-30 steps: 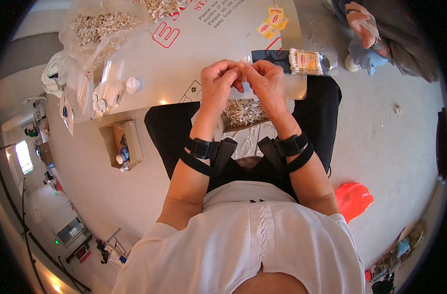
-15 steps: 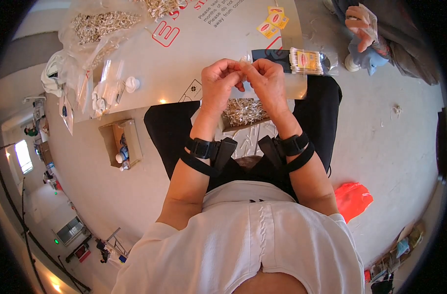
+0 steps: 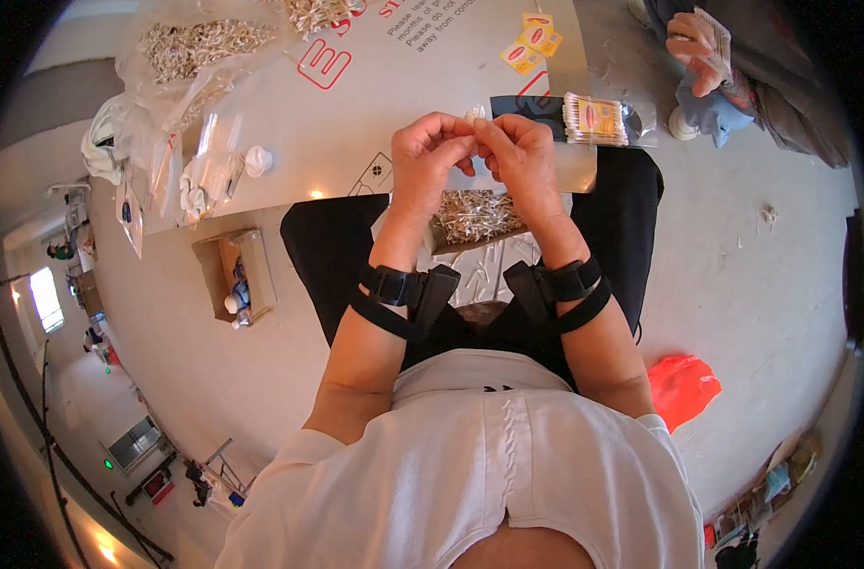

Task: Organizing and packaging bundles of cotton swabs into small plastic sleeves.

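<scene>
My left hand [image 3: 432, 156] and my right hand [image 3: 520, 156] meet at the table's near edge, fingers closed in a pinch. Between their fingertips shows a small white tuft that looks like the tips of cotton swabs [image 3: 474, 113]; the rest is hidden by the fingers. Right below the hands, a cardboard box [image 3: 443, 248] full of loose cotton swabs [image 3: 476, 216] sits over my lap. To the right of my right hand lies a clear pack of cotton swabs [image 3: 595, 119] with a yellow label, partly on a dark strip [image 3: 527, 109].
Yellow cards [image 3: 536, 40] lie at the far right of the table [image 3: 356, 104]. Large clear bags of swabs [image 3: 200, 47] stand far left, near a white cap [image 3: 258, 161]. On the floor are an open carton [image 3: 233, 280] and a red bag [image 3: 683, 389]. Another person's hand [image 3: 697, 47] is at right.
The fingertips of both hands have shifted slightly against each other, still pinched together. The whole view has moved a little; the objects on the table lie as before.
</scene>
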### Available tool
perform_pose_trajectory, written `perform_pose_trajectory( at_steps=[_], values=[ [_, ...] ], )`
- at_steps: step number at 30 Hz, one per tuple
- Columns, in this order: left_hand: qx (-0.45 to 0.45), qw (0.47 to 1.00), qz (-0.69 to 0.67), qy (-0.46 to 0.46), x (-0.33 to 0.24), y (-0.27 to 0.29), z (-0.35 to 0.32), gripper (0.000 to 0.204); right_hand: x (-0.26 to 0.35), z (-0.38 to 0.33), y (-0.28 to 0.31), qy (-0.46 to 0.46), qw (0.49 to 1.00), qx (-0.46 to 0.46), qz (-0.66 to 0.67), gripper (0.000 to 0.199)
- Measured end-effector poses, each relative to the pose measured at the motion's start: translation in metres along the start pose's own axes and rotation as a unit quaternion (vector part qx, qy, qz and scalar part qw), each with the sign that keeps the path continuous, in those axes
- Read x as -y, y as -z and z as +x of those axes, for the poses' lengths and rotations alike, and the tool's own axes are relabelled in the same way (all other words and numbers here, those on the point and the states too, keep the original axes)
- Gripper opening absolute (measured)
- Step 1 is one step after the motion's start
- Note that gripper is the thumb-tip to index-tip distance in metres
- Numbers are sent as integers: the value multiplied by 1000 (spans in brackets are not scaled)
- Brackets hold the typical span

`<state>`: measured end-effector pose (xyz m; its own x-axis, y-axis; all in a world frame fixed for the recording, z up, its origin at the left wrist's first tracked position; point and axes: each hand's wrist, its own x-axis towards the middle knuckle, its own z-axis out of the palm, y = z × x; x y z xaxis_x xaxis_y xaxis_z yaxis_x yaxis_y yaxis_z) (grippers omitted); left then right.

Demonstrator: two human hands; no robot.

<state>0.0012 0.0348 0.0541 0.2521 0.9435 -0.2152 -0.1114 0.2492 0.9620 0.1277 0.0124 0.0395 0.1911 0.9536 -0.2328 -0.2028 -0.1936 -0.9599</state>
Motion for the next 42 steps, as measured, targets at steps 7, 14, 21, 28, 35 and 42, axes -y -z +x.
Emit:
perform_pose_trajectory(
  at_steps=[7,14,21,28,35,42],
  values=[
    [-4,1000,-16,-2,-1,0,1,7,0,-1,1,-45,996,25,70,27],
    [-5,1000,-5,6,-1,0,3,8,-3,1,2,-79,992,23,94,27],
    [-6,1000,19,4,-2,-3,3,7,-3,0,4,-54,994,29,92,27],
    [-14,1000,17,-9,1,-3,4,10,-3,0,5,-76,992,23,101,26],
    [-19,1000,19,-13,0,-3,4,11,-2,0,4,-71,991,31,114,29],
    [-6,999,38,-5,-2,-4,3,6,-6,8,1,17,998,2,-52,34]
  ],
)
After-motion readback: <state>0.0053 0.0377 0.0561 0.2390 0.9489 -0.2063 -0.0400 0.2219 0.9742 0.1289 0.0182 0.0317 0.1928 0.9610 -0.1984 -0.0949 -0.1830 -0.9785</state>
